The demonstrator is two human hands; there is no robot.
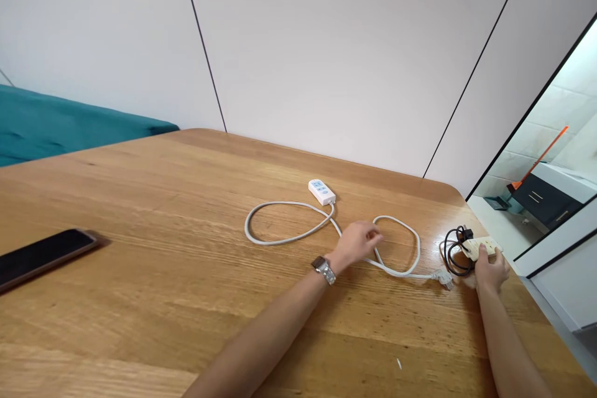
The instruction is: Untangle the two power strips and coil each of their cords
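Gripping pwr strip (pixel 489 242) w/ R hand (pixel 491 270). L hand (pixel 356 241) half-curled by white cord (pixel 397 273), can't tell if holding. Phone (pixel 43 258) partly cropped.

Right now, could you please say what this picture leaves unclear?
In the head view:
Phone: cut off by the left edge.
Cream power strip: partly covered by the right hand.
Grey cord: a stretch hidden behind the left hand.
White block: markings too small to read.

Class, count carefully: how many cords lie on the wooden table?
2: the pale cord looped near the left hand, and the black cord coiled beside the right hand.
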